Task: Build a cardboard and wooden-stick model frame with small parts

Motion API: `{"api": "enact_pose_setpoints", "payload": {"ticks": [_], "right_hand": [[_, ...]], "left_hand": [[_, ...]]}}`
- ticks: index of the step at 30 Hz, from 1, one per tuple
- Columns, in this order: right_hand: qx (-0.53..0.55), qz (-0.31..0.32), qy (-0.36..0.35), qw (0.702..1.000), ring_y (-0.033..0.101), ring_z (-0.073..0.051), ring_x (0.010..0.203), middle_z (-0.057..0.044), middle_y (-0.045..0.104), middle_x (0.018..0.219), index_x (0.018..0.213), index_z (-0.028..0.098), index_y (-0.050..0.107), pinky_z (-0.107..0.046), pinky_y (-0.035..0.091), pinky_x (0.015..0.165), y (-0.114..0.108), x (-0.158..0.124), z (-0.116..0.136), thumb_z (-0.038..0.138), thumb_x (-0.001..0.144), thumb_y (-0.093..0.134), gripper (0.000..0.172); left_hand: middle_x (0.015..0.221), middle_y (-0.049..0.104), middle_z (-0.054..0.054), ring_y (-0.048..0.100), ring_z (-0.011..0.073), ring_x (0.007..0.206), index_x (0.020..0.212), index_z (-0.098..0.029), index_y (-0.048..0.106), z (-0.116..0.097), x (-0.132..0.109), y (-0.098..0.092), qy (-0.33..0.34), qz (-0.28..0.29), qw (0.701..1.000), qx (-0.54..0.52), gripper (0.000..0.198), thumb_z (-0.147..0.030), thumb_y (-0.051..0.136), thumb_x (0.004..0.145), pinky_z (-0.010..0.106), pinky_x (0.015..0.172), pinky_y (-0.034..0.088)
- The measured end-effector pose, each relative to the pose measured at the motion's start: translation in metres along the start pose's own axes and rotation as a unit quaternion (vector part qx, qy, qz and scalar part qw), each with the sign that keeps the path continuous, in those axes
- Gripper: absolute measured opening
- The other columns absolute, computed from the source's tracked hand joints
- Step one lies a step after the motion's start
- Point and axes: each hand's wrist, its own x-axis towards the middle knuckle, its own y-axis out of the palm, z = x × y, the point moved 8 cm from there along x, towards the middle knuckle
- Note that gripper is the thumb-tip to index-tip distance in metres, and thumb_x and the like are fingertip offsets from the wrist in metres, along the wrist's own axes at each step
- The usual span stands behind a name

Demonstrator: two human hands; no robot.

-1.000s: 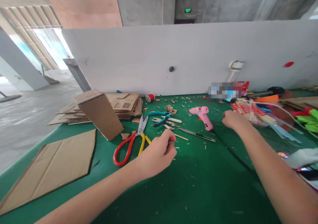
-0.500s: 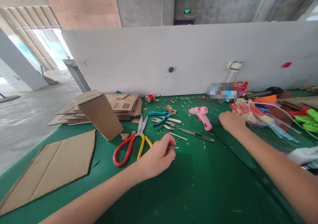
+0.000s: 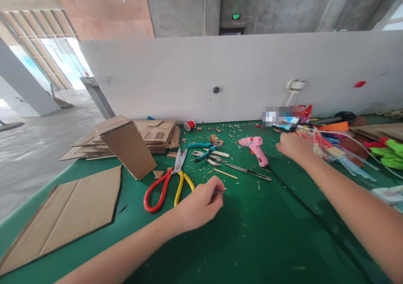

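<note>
My left hand (image 3: 199, 204) rests closed on the green table (image 3: 258, 242), fingers pinched round a small dark thing I cannot make out. It lies just right of the red and yellow scissors (image 3: 166, 183). My right hand (image 3: 291, 144) reaches to the far right, fingers curled down at the near end of a bundle of wooden sticks in printed wrappers (image 3: 324, 146); whether it grips any is hidden. A pink glue gun (image 3: 255, 146) lies between my hands, with a thin metal blade (image 3: 248, 172) in front of it.
Teal pliers (image 3: 203, 148) and small metal tools lie behind the scissors. A folded cardboard box (image 3: 127, 146), a stack of flat cardboard (image 3: 157, 132) and a large sheet (image 3: 67, 212) fill the left. A red thread spool (image 3: 189, 125) stands by the white partition (image 3: 220, 74). Coloured craft materials (image 3: 385, 149) crowd the right.
My left hand has drawn back a little toward me, still pinched. My right hand has shifted slightly farther back along the sticks. The view has tipped slightly.
</note>
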Motion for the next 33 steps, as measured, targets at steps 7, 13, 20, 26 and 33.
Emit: {"api": "enact_pose_setpoints", "payload": {"ticks": [7,13,20,26,33], "right_hand": [[-0.009,0.066,0.006,0.998,0.063,-0.030,0.093,-0.019,0.066,0.104,0.102,0.013,0.064,-0.036,0.045,0.072,0.024,0.007,-0.005,0.031,0.077,0.054,0.032],[0.041,0.115,-0.043,0.992,0.065,-0.019,0.086,-0.007,0.071,0.097,0.093,0.018,0.069,-0.026,0.046,0.069,0.045,0.004,0.008,0.032,0.077,0.055,0.025],[0.028,0.092,-0.044,0.994,0.064,-0.022,0.084,-0.009,0.071,0.090,0.088,0.017,0.067,-0.027,0.043,0.068,0.052,0.001,0.007,0.016,0.075,0.053,0.019],[0.048,-0.011,0.013,0.999,0.061,-0.027,0.090,-0.019,0.066,0.097,0.103,0.008,0.060,-0.031,0.041,0.067,0.017,-0.008,0.002,0.021,0.082,0.044,0.028],[0.258,-0.241,-0.010,0.936,0.056,-0.019,0.070,-0.010,0.066,0.081,0.100,0.017,0.063,-0.029,0.037,0.063,-0.086,-0.047,0.029,0.034,0.089,0.043,0.029]], "left_hand": [[0.077,0.057,-0.001,0.049,0.0120,0.065,0.094,-0.021,0.042,0.003,0.000,0.002,0.008,-0.001,1.000,-0.004,0.009,-0.022,0.036,0.087,0.024,0.057,0.038],[0.079,0.058,-0.001,0.049,0.0119,0.066,0.094,-0.022,0.043,0.004,0.002,0.004,0.005,0.005,1.000,0.009,0.009,-0.022,0.037,0.087,0.024,0.058,0.038],[0.085,0.059,-0.001,0.052,0.0107,0.067,0.097,-0.022,0.040,0.014,0.002,0.004,-0.023,-0.006,0.997,-0.070,0.010,-0.019,0.036,0.088,0.025,0.060,0.043],[0.090,0.056,0.000,0.060,0.0089,0.064,0.094,-0.020,0.040,0.021,0.007,0.000,-0.046,-0.032,0.983,-0.177,0.007,-0.018,0.041,0.087,0.024,0.058,0.044],[0.092,0.061,0.005,0.067,0.0142,0.079,0.103,-0.015,0.046,0.016,0.006,-0.018,-0.047,-0.104,0.938,-0.326,0.018,-0.020,0.052,0.086,0.027,0.070,0.050]]}}
